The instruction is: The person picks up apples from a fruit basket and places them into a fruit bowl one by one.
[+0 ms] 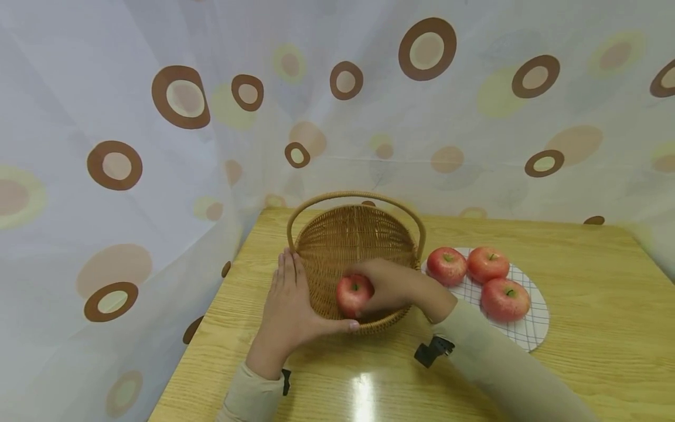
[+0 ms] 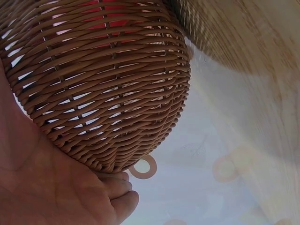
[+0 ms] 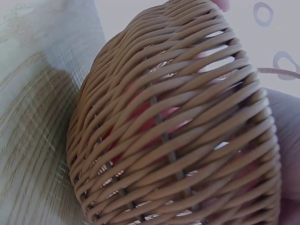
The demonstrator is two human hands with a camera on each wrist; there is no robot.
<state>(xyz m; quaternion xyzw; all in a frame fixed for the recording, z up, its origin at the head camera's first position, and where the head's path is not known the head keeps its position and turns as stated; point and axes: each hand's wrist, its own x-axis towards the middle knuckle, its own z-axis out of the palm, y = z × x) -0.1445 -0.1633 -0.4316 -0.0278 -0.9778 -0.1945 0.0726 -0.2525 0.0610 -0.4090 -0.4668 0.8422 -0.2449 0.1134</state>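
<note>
A wicker basket [image 1: 323,265] with an arched handle [image 1: 352,194] stands on the table. My right hand [image 1: 390,288] reaches over its right rim and holds a red apple [image 1: 350,298] inside; the fingertips are partly hidden behind the fruit. Along the left rim lies my left hand [image 1: 289,316], fingers straight and thumb stretched across the front edge. In the left wrist view its palm [image 2: 56,187] rests against the woven side [image 2: 117,89]. Red shows through the weave [image 3: 173,131] in the right wrist view.
Right of the basket, a white checked oval plate [image 1: 537,329] bears three red apples [image 1: 505,299]. My right forearm crosses in front of the plate. A patterned curtain [image 1: 474,117] hangs behind and to the left of the wooden table [image 1: 590,281].
</note>
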